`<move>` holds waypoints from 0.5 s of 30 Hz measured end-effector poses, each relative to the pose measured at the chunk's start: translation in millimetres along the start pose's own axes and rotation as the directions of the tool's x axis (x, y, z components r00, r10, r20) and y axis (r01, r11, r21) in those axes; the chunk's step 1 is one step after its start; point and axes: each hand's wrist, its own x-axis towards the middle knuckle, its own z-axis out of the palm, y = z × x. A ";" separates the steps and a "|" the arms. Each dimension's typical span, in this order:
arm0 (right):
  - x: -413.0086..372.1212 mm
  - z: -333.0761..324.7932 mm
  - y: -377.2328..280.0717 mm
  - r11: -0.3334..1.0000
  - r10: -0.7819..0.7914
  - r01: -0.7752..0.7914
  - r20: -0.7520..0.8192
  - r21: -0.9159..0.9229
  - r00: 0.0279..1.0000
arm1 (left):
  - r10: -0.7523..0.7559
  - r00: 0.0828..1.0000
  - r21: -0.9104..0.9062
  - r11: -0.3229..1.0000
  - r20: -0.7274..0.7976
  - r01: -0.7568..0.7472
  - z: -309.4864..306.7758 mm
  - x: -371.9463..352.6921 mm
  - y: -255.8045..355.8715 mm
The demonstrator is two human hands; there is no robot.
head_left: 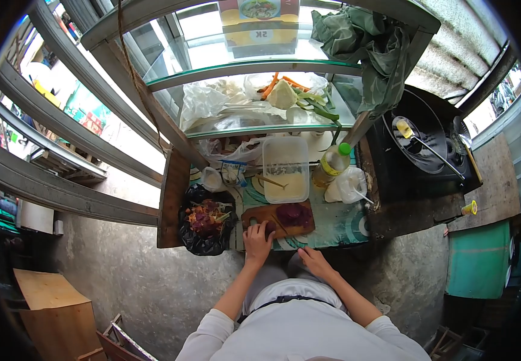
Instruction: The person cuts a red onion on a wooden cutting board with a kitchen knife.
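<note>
1. Nearest, we record the right hand [316, 262]: loosely open, holding nothing, and just short of the near edge of the counter [332, 225], which is covered in a teal patterned cloth.

2. The left hand [258, 236] reaches over that edge. Its fingers are curled down on a small dark purple vegetable piece [270, 227].

3. That piece lies on the left end of a brown wooden cutting board [265, 213], which sits flat at the counter's front.

4. A heap of chopped purple vegetable [292, 215] sits on the right half of the board, apart from the left hand.

5. A black plastic bag [193, 243] stands open just left of the board, filled with purple, green and orange scraps.

6. Behind the board we list three items:
   - a clear rectangular plastic tub [285, 150] with pale yellow contents;
   - to its right, a plastic bottle of yellow liquid with a green cap [331, 165];
   - beside that, a knotted white plastic bag [349, 184].

7. Further right is a black stove [393, 180] carrying a dark round pan [420, 157], with a metal ladle [438, 155] resting in it.

8. Farthest, we note the glass shelves [242, 67]:
   - the lower one holds orange carrots [274, 85], a pale green cabbage [283, 95] and crumpled white bags [197, 102];
   - a crumpled dark green cloth [369, 42] hangs from the top right.
</note>
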 end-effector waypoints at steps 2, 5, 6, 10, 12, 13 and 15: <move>1.8 2.5 5.3 0.996 -0.013 0.011 0.014 0.093 1.000 | 0.003 1.000 0.042 0.999 -0.008 -0.003 0.2 -2.1 2.1; 2.8 3.1 1.2 0.985 -0.007 0.004 0.018 0.174 1.000 | -0.008 1.000 0.037 0.999 -0.027 0.009 1.8 -4.8 1.6; 2.4 3.1 -0.6 0.981 0.000 -0.003 0.016 0.192 1.000 | -0.003 0.999 0.034 0.999 -0.046 0.004 4.1 -5.4 0.6; 8.2 8.6 7.9 0.992 0.017 -0.017 -0.004 0.127 1.000 | -0.004 0.998 0.034 0.999 -0.067 0.006 11.4 -5.0 -0.3; 10.9 11.2 9.7 0.998 0.019 -0.018 -0.011 0.057 1.000 | -0.016 0.998 0.045 0.999 -0.061 0.019 12.2 -2.8 1.8; 10.5 12.8 10.2 1.000 -0.008 0.008 -0.020 0.029 1.000 | -0.024 0.998 0.055 0.998 -0.061 0.028 11.5 -2.8 3.2; 10.3 15.3 8.0 0.998 -0.064 0.063 -0.036 -0.026 0.997 | -0.024 0.997 0.059 0.998 -0.073 0.029 10.8 -1.7 4.4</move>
